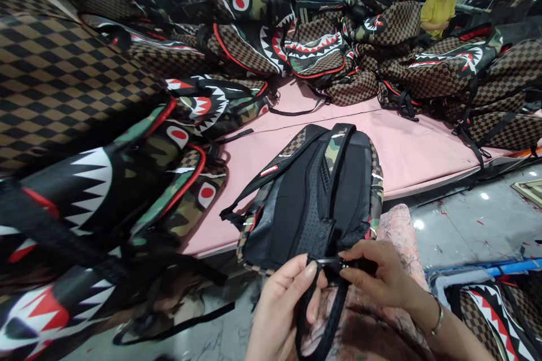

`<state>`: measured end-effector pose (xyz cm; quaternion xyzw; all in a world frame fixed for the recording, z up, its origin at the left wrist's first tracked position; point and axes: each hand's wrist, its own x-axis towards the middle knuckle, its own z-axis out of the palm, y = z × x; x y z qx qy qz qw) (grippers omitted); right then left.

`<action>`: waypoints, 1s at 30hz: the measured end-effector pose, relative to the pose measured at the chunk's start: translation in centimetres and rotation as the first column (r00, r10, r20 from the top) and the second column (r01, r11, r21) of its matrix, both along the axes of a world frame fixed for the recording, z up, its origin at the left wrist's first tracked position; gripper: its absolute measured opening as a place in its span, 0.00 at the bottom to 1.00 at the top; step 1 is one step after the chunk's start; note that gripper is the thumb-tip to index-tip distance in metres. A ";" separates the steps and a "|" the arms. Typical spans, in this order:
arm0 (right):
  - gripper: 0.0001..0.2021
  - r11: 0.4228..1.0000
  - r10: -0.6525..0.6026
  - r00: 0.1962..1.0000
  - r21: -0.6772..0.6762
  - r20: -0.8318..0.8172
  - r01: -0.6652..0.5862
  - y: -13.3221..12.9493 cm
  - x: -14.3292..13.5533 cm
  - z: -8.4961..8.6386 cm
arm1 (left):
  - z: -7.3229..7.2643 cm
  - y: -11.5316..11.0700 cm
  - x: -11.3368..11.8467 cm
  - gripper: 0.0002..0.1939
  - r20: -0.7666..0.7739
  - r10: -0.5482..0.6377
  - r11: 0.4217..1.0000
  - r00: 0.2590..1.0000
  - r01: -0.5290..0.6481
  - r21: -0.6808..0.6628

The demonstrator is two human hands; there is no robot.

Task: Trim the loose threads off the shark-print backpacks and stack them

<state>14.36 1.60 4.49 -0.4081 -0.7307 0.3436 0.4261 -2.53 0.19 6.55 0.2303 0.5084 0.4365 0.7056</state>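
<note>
A backpack (296, 203) lies on the pink table top (406, 141) with its black padded back facing up and its shoulder straps on top. At its near end, my left hand (288, 293) pinches a black strap (328, 321) beside a small dark buckle (329, 262). Across from it, my right hand (376, 273) has thumb and fingertips closed on the other side of the buckle. The strap hangs in a loop below both hands. Fine detail of the buckle is too small to tell.
Checkered backpacks with shark-mouth prints (93, 180) are piled close on the left. More bags (440, 67) line the table's far side. A person in yellow (440, 11) is at the back right. A blue-edged container (486, 268) holds bags at the lower right.
</note>
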 end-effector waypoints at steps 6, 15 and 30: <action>0.14 0.944 -0.107 0.947 -0.331 -0.303 0.001 0.6 -0.2 0.0 | -0.2 0.5 -0.5 0.09 0.410 -0.035 0.993 0.911 0.078 -0.088; 0.19 0.777 -0.191 0.897 -0.619 -0.399 -0.110 2.7 -2.8 0.1 | -1.0 -0.4 0.8 0.16 0.243 0.034 0.989 0.970 0.003 -0.149; 0.12 0.962 -0.045 0.958 0.269 0.284 -0.035 0.6 1.0 -1.3 | 0.0 0.5 0.4 0.21 -0.034 0.263 0.949 0.964 -0.265 -0.172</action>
